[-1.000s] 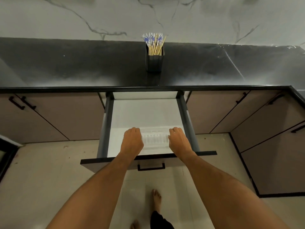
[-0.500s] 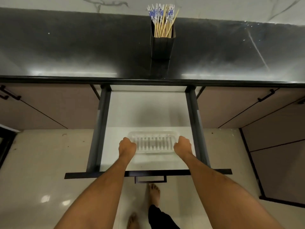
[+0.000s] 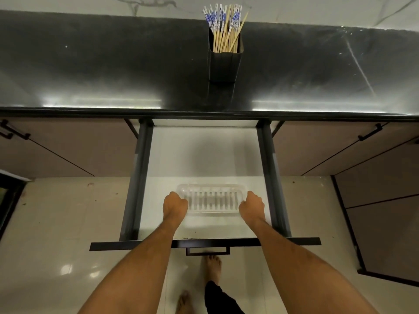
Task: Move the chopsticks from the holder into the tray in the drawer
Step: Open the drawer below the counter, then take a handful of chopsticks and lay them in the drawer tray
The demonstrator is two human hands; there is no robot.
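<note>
Clear ribbed plastic is what both hands are on: the tray (image 3: 212,200) lies flat on the white floor of the open drawer (image 3: 204,155), between the two wrists, towards the drawer's front edge.

To the left of everything, the left hand (image 3: 175,204) is curled over the tray's left end. The knuckles face the camera and hide the fingertips, so it looks closed on the rim, but how firmly cannot be told. Just outside that hand runs the drawer's dark left wall.

Between the hands the tray's slotted bottom is bare; no chopstick lies in it. Holding it at both ends likely serves to square it up and seat it where long sticks can be laid across without it sliding.

Straight beyond the hands, well apart from them and up on the black countertop (image 3: 90,64), stands the dark square holder (image 3: 224,62). The chopsticks (image 3: 224,26) are all in it, upright and fanned, blue-patterned tops above bamboo shafts. Standing on end keeps them bundled and easy to pinch from above.

To the right, the right hand (image 3: 251,206) mirrors the other, curled against the tray's right end, its fingertips likewise hidden. The drawer's right wall is just beside it.

By this view the transfer itself has not begun.
</note>
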